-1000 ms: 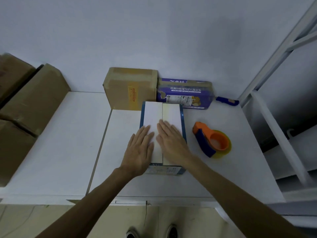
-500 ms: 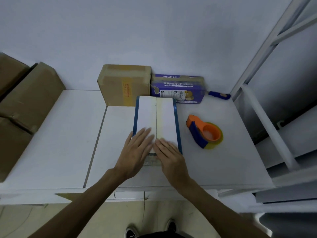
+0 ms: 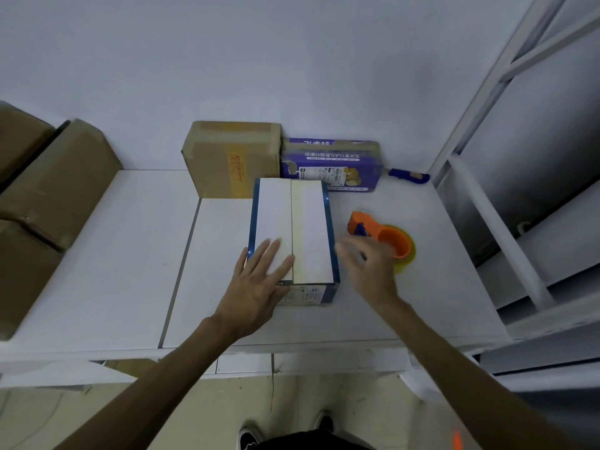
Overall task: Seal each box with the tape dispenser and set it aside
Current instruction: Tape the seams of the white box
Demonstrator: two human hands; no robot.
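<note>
White box [image 3: 292, 228] looked light and stiff, left hand [image 3: 256, 284] lay flat on its near top; tape dispenser [image 3: 383, 238] just right of the box was rigid (grab the orange handle), right hand [image 3: 370, 271] spread, empty, reaching for it; count: three brown cartons [image 3: 61, 180] left, two other boxes [image 3: 230, 157] behind, one dispenser.
</note>
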